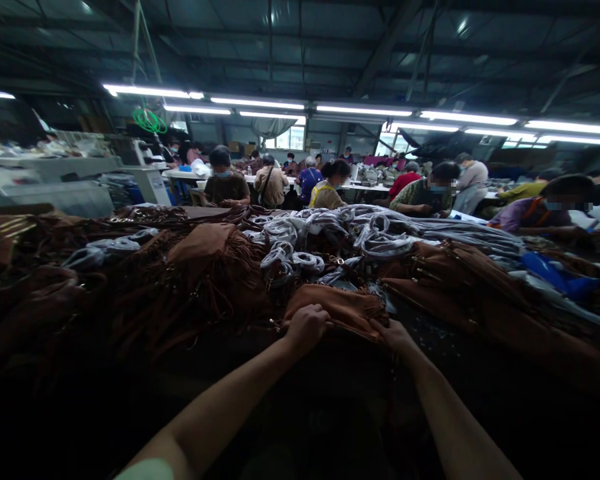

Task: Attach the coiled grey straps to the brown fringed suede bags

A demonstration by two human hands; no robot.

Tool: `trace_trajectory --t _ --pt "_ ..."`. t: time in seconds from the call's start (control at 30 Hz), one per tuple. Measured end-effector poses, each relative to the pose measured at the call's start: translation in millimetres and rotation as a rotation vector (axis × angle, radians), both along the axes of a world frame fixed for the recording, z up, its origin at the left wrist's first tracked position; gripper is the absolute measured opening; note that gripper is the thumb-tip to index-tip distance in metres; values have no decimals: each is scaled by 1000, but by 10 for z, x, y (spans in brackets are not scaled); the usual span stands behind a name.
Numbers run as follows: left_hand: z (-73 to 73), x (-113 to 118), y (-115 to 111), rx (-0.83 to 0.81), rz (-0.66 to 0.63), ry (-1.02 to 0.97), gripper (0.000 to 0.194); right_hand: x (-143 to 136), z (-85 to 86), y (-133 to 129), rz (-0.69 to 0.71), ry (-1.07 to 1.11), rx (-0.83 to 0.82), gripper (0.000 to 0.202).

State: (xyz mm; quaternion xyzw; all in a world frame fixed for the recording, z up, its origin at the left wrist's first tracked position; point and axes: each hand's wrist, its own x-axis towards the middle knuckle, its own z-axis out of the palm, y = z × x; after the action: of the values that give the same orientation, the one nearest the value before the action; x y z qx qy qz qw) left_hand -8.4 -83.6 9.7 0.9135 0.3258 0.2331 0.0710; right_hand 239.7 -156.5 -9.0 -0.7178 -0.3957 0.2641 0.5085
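A brown fringed bag (337, 303) lies at the near side of the heaped table, in front of me. My left hand (307, 325) is closed on its near left edge, fingers curled over the material. At the bag's right end my right hand (396, 335) grips the near corner, thumb side toward the bag. Some fingertips of both hands are hidden by the bag or by shadow. Just behind it lie grey-wrapped straps (307, 261) in loops, with gold-coloured metal fittings among them.
Brown fringed bags are piled to the left (200, 243) and to the right (460, 273). A long bundle of wrapped straps (445, 230) runs along the back, near a blue plastic piece (560, 275). Several people sit at tables beyond, one in a dark top (227, 190).
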Motion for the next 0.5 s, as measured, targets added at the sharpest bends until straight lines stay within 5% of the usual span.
trace_trajectory --t 0.1,0.2,0.3,0.4,0.5 --pt "38 84 106 85 62 -35 15 -91 199 -159 -133 -494 65 35" --pt "113 128 122 103 78 -46 15 -284 305 -254 178 -938 148 47" --pt "157 130 66 92 90 -64 16 -383 249 -200 383 -1047 30 41" --pt "125 122 -41 122 74 -146 27 -328 146 -68 317 -1017 -56 35" --pt "17 189 -121 56 -114 -132 23 -257 123 28 294 -978 -27 35"
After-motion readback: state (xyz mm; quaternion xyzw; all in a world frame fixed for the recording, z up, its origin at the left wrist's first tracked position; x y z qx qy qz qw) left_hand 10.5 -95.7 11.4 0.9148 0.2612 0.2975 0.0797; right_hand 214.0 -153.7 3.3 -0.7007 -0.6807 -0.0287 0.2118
